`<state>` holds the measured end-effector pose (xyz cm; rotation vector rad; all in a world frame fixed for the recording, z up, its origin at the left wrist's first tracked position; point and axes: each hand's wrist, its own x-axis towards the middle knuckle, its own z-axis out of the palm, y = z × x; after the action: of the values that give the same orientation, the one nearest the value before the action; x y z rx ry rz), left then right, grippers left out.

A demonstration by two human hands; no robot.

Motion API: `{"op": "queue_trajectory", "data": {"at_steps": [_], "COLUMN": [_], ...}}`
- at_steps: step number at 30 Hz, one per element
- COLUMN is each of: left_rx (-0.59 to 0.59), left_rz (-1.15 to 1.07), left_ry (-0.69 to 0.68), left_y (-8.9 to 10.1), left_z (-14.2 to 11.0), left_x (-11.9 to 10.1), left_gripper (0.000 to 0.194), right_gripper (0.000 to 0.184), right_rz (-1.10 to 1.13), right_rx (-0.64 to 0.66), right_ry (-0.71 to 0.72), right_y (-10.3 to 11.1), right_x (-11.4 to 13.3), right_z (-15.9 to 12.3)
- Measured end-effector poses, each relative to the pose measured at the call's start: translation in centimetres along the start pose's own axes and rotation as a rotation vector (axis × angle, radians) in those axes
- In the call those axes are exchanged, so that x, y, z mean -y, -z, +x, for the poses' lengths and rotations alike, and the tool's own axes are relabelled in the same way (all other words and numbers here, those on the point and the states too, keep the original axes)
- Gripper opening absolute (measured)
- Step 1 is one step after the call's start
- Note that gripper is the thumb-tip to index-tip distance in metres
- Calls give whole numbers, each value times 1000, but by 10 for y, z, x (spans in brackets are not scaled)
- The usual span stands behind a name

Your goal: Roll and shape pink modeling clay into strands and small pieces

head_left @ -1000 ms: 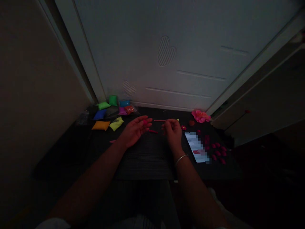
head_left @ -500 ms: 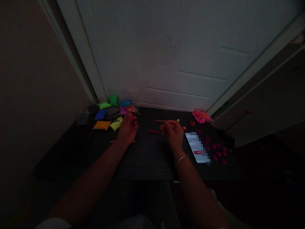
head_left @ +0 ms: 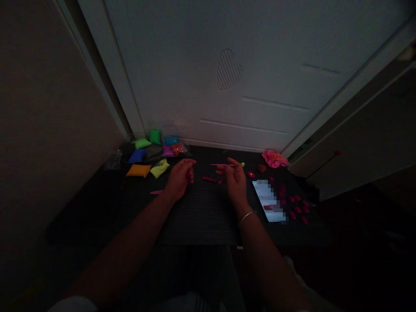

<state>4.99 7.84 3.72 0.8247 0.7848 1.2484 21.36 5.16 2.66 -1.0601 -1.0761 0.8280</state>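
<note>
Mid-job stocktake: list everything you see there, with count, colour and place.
Coloured packets: about eight, mixed bright colours, table's left
Pointed piece: one, pink, beside left forearm
Beaded strip: one, dark pink, between hands
Thin stick: one, pink, in right hand
Small flower: one, pink with yellow centre, beyond phone
Round piece: one, brownish, beyond phone
Large flower: one, pink, far right corner
Phone: one, pale lit screen, right of right hand
Oval pieces: about seven, dark pink, right of phone
Table: one, dark, beneath these
Door panel: one, pale, behind table
Bracelet: one, silvery, right wrist
Left hand: one, bare, contents hidden
Right hand: one, bare, holding stick
</note>
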Motion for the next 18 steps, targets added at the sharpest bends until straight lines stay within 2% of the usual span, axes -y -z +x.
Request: {"op": "queue_trajectory", "data": {"at_steps": [7, 10, 14, 18], "left_rx": [29, 50, 65, 95], "left_rz": [265, 330, 371, 428], "left_ry": [-41, -16, 11, 36], "left_y": [-2, -3, -5, -5], "left_z": [0, -2, -4, -4], "left_x": [6, 7, 7, 8], "left_gripper": [30, 31, 30, 33], "right_gripper": [21, 19, 24, 23], "right_rz": [-160, -199, -255, -401], "right_rx": [20, 26, 110, 51], "right_ry": [-5, 55, 116, 112], "right_y": [1, 2, 2, 3], "right_x": [-2, -4, -6, -5], "right_z": [-2, -2, -2, -4]}}
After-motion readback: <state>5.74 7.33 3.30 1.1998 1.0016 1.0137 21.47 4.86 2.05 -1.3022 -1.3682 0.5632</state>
